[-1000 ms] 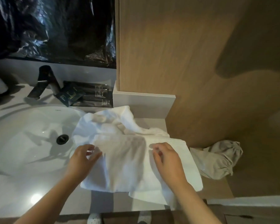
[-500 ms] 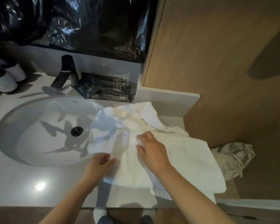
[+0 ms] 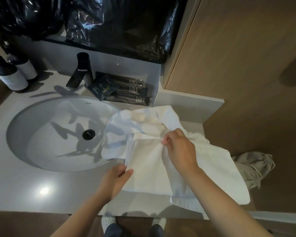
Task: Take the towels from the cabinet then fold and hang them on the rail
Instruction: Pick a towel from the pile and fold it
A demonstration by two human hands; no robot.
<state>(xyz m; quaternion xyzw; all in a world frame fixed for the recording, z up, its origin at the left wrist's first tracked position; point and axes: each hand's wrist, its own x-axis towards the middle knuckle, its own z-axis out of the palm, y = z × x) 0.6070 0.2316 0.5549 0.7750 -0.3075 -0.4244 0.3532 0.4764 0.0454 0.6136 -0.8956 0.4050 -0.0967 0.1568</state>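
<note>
White towel [image 3: 149,168] lies on the grey surface [image 3: 15,189] under our fingers, left hand [image 3: 115,181] pinching its near edge, right hand [image 3: 180,149] pinching a fold just beyond, sink [image 3: 41,134] to their left.

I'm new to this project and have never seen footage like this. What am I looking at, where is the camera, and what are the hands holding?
There is no machine here. These are a person's two bare hands, filmed by one wide-angle camera worn on the head and looking down. The surface is a bathroom counter with a round sink. On the counter are a white towel, a black tap, two bottles and some dark toiletry packets. The left hand pinches the towel's near edge. The right hand pinches a fold near the towel's middle. A beige cloth lies off to the right.
</note>
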